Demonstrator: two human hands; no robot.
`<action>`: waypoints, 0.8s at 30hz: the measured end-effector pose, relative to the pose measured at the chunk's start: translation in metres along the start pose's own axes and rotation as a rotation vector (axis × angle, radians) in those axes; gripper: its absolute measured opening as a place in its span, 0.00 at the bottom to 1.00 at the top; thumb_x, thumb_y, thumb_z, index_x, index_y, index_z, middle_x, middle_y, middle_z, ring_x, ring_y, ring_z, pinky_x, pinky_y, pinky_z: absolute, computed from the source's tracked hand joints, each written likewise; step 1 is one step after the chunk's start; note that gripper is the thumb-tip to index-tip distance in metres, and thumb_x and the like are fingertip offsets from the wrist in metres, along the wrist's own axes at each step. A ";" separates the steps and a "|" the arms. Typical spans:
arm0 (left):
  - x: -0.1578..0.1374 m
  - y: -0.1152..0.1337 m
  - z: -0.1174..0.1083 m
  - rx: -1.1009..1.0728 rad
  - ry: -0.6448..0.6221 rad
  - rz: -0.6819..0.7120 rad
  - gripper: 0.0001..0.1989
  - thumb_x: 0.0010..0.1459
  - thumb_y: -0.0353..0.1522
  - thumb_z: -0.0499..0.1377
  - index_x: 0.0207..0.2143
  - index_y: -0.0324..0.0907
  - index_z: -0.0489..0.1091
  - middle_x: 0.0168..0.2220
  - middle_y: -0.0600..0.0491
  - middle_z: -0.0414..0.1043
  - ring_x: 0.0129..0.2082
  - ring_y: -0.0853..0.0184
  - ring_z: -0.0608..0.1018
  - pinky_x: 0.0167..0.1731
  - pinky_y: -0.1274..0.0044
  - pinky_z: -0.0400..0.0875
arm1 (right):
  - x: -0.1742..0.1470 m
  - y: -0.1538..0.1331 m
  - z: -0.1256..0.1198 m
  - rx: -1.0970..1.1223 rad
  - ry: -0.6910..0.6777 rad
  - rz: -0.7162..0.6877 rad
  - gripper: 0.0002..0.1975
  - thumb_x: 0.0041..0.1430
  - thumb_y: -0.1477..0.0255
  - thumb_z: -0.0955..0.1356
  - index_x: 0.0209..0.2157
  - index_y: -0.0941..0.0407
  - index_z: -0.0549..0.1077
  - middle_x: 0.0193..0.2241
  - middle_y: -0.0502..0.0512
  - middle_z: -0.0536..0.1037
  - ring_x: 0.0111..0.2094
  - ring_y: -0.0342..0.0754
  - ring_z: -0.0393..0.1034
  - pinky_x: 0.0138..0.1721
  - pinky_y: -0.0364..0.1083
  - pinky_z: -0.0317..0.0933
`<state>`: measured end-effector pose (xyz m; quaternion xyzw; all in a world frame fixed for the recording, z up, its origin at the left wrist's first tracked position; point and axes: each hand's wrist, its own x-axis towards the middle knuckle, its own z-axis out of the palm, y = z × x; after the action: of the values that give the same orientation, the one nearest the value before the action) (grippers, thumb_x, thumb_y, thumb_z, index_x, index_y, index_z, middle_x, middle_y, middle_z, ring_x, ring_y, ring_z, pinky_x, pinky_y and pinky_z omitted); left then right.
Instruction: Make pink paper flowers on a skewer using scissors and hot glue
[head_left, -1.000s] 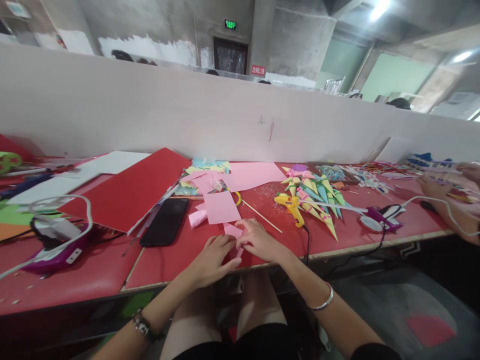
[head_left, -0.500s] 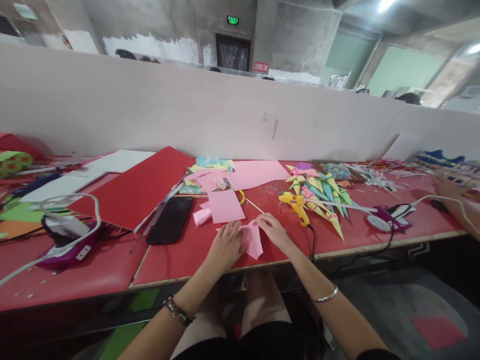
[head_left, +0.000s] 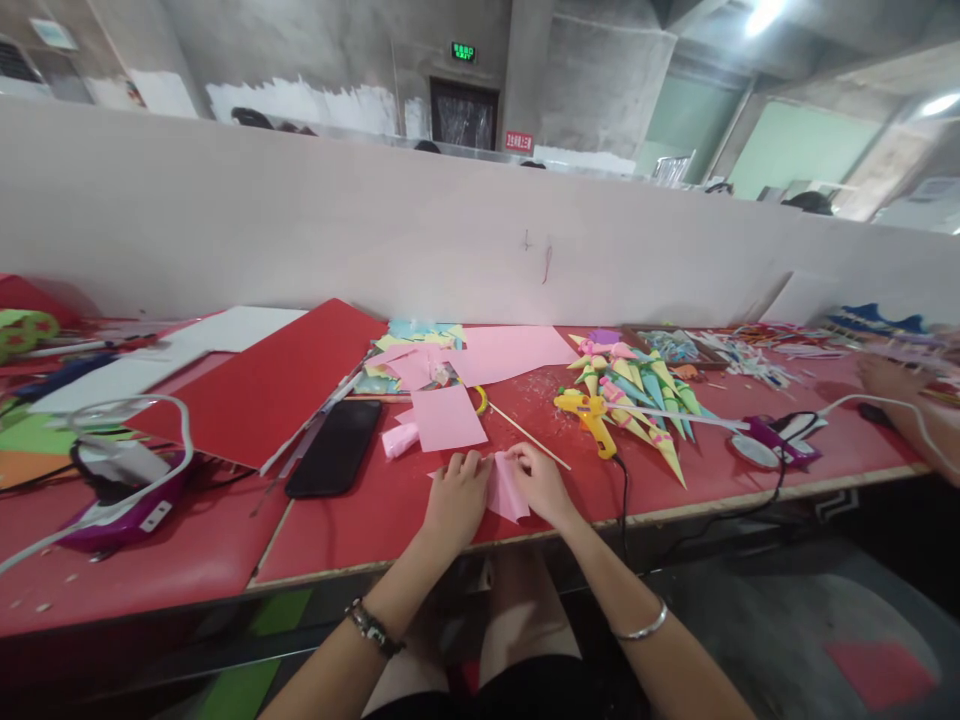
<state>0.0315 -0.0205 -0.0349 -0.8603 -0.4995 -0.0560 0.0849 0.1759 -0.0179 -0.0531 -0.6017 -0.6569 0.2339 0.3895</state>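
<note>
A folded sheet of pink paper lies on the red tabletop near its front edge, between my two hands. My left hand rests over the paper's left part, fingers curled down and closed on it. At the paper's upper right, my right hand pinches the edge between thumb and fingers. The fingertips partly hide the folds. Just beyond lie a flat pink square, a small pink roll and a thin wooden stick. To the right rests a yellow glue gun.
A black phone and a large red sheet lie left. Several paper cones are piled right, near a purple power strip. Another purple strip stands far left. Another person's hand is far right. A white partition rises behind.
My right hand has shifted slightly down over the pink paper, covering more of its right side and uncovering the stick. The view has also shifted a little.
</note>
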 end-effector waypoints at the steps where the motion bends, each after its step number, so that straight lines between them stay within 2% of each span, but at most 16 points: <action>1: 0.000 0.000 0.000 0.004 -0.002 0.003 0.16 0.57 0.27 0.48 0.49 0.41 0.62 0.42 0.46 0.65 0.41 0.59 0.66 0.34 0.69 0.67 | -0.002 -0.001 0.001 -0.032 0.009 -0.003 0.09 0.55 0.74 0.59 0.34 0.57 0.69 0.25 0.52 0.77 0.28 0.45 0.72 0.29 0.41 0.59; 4: 0.001 0.001 0.002 0.015 -0.006 0.007 0.17 0.57 0.26 0.49 0.49 0.41 0.62 0.42 0.46 0.64 0.40 0.59 0.66 0.34 0.69 0.67 | -0.008 -0.006 0.001 -0.133 0.033 -0.012 0.09 0.55 0.74 0.60 0.34 0.57 0.70 0.23 0.52 0.76 0.26 0.47 0.71 0.29 0.42 0.58; 9: 0.002 0.003 0.003 0.029 -0.006 0.021 0.19 0.56 0.24 0.48 0.51 0.41 0.61 0.44 0.46 0.64 0.41 0.59 0.66 0.33 0.69 0.68 | -0.012 -0.011 0.000 -0.269 0.048 -0.020 0.11 0.54 0.78 0.59 0.33 0.56 0.71 0.24 0.53 0.77 0.26 0.47 0.71 0.31 0.42 0.56; 15: 0.002 0.003 0.003 0.040 -0.002 0.029 0.19 0.56 0.25 0.49 0.51 0.39 0.60 0.41 0.46 0.65 0.39 0.60 0.66 0.33 0.70 0.68 | -0.017 -0.009 -0.004 -0.366 0.078 0.012 0.12 0.55 0.79 0.58 0.31 0.55 0.72 0.21 0.54 0.76 0.25 0.49 0.70 0.30 0.43 0.55; 20: 0.002 0.004 0.004 0.051 0.012 0.018 0.20 0.56 0.25 0.50 0.51 0.40 0.61 0.40 0.46 0.65 0.39 0.60 0.67 0.33 0.69 0.68 | -0.023 -0.009 -0.009 -0.324 0.108 0.032 0.09 0.54 0.72 0.62 0.37 0.55 0.70 0.28 0.53 0.77 0.29 0.48 0.72 0.32 0.43 0.59; 22: 0.002 0.005 0.004 0.054 0.017 0.016 0.20 0.55 0.24 0.51 0.51 0.39 0.61 0.41 0.46 0.66 0.39 0.59 0.67 0.33 0.69 0.68 | -0.028 -0.009 -0.008 -0.253 0.120 0.031 0.12 0.52 0.69 0.63 0.39 0.55 0.68 0.29 0.52 0.77 0.31 0.48 0.72 0.37 0.45 0.59; 24: 0.002 0.006 0.003 0.057 0.024 0.016 0.19 0.55 0.24 0.51 0.50 0.38 0.62 0.41 0.45 0.66 0.40 0.59 0.68 0.33 0.69 0.69 | -0.035 -0.008 -0.006 -0.204 0.111 0.028 0.12 0.52 0.70 0.63 0.40 0.55 0.67 0.26 0.50 0.77 0.30 0.47 0.72 0.44 0.50 0.56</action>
<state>0.0373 -0.0210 -0.0381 -0.8608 -0.4929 -0.0512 0.1157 0.1747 -0.0544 -0.0516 -0.6591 -0.6464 0.1377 0.3589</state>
